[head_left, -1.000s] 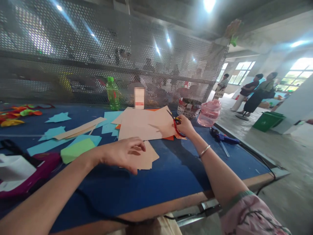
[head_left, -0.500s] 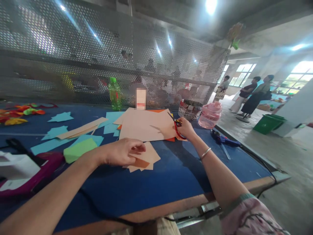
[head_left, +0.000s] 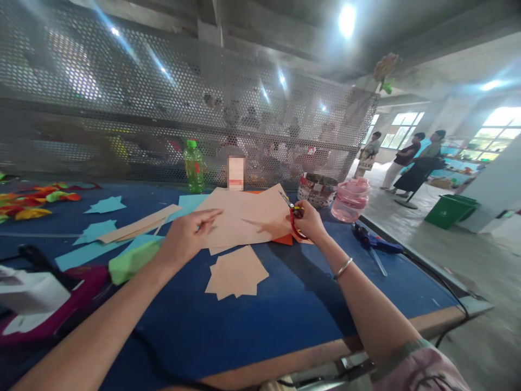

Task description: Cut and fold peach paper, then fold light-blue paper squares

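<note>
My right hand (head_left: 306, 221) is closed around red-handled scissors (head_left: 293, 209), their blades pointing up and left over the right part of a large tan paper sheet (head_left: 248, 214). That part of the sheet curves upward near the scissors. My left hand (head_left: 185, 236) is over the sheet's left side with its fingers stretched out. Whether its fingertips touch the paper I cannot tell. Closer to me lies a stack of tan star-shaped paper cutouts (head_left: 237, 271). Orange paper (head_left: 284, 239) shows from beneath the large sheet.
Blue paper stars (head_left: 106, 205), tan strips (head_left: 140, 222) and green paper (head_left: 132, 263) lie left, beyond a purple-and-white device (head_left: 38, 304). A green bottle (head_left: 194, 168), woven basket (head_left: 317, 189) and pink jug (head_left: 350, 200) stand behind. A blue glue gun (head_left: 376, 241) lies right.
My left hand has let go of the tan star cutouts and moved up and left over the large sheet. My right hand still holds the scissors; the sheet's right side has risen. The view has tilted slightly upward.
</note>
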### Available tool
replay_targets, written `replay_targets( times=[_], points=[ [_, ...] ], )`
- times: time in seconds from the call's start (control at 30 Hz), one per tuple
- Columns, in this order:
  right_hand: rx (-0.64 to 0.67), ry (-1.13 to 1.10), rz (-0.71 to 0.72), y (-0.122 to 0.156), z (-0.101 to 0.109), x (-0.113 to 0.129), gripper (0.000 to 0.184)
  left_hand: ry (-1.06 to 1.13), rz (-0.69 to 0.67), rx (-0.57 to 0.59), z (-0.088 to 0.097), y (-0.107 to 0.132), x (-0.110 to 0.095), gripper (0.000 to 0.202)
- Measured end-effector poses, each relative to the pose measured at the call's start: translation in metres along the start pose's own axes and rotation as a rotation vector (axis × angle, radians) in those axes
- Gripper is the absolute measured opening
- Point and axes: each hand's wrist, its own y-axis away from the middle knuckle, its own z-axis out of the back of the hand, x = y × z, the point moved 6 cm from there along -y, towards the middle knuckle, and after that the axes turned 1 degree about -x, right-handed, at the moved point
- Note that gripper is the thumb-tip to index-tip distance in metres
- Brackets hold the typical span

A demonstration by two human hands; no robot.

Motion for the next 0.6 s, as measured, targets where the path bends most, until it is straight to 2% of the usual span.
replay_targets(
  times=[0.07, 0.17, 0.23, 0.3, 0.37, 0.47, 0.53, 0.6],
  points=[
    [0.006, -0.031, 0.029, 0.001, -0.002, 0.004, 0.031, -0.088, -0.061, 0.112, -0.014, 0.000, 0.009, 0.051],
    [0.010, -0.054, 0.055, 0.002, -0.003, 0.008, 0.032, -0.223, -0.037, 0.428, -0.042, 0.006, 0.026, 0.053],
    [0.007, -0.054, 0.056, 0.003, -0.003, 0.009, 0.032, -0.248, -0.007, 0.509, -0.047, 0.009, 0.031, 0.059],
    [0.004, -0.049, 0.049, 0.003, -0.002, 0.010, 0.033, -0.217, 0.022, 0.434, -0.040, 0.006, 0.030, 0.065],
    [0.003, -0.043, 0.041, 0.004, -0.001, 0.011, 0.033, -0.154, 0.107, 0.283, -0.027, 0.000, 0.031, 0.068],
    [0.003, -0.035, 0.030, 0.005, 0.000, 0.012, 0.032, -0.068, 0.387, 0.088, -0.013, -0.004, 0.045, 0.067],
    [0.004, -0.033, 0.027, 0.005, 0.000, 0.013, 0.031, 0.025, 0.583, -0.013, -0.011, -0.001, 0.058, 0.066],
    [0.005, -0.033, 0.025, 0.006, 0.000, 0.013, 0.030, 0.138, 0.694, -0.085, -0.013, 0.002, 0.067, 0.066]
  ],
)
